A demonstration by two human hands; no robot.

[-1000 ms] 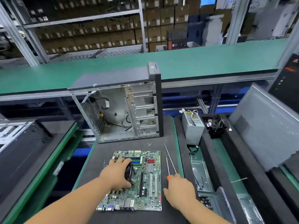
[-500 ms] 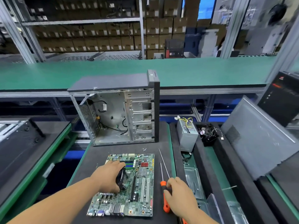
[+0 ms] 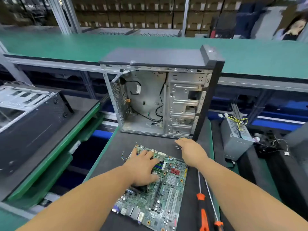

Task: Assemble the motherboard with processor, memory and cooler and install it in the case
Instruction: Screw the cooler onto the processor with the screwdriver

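The motherboard [image 3: 158, 189] lies flat on the dark bench [image 3: 108, 164], directly in front of the open computer case [image 3: 160, 99]. The case stands upright at the far edge of the bench with its side panel off, exposing loose black cables and the drive bay frame.

The left hand [image 3: 143, 167] rests on the upper left area of the motherboard, fingers [image 3: 147, 154] spread and extended over the board, covering a dark component beneath the palm.

The right hand [image 3: 190, 151] is extended toward small screws [image 3: 178, 147] lying on the bench between the motherboard and the case. Whether its fingers pinch a screw cannot be told.

Two orange-handled screwdrivers [image 3: 202, 205] lie on the bench just right of the motherboard. A grey power supply [image 3: 235, 137] sits well to the right.
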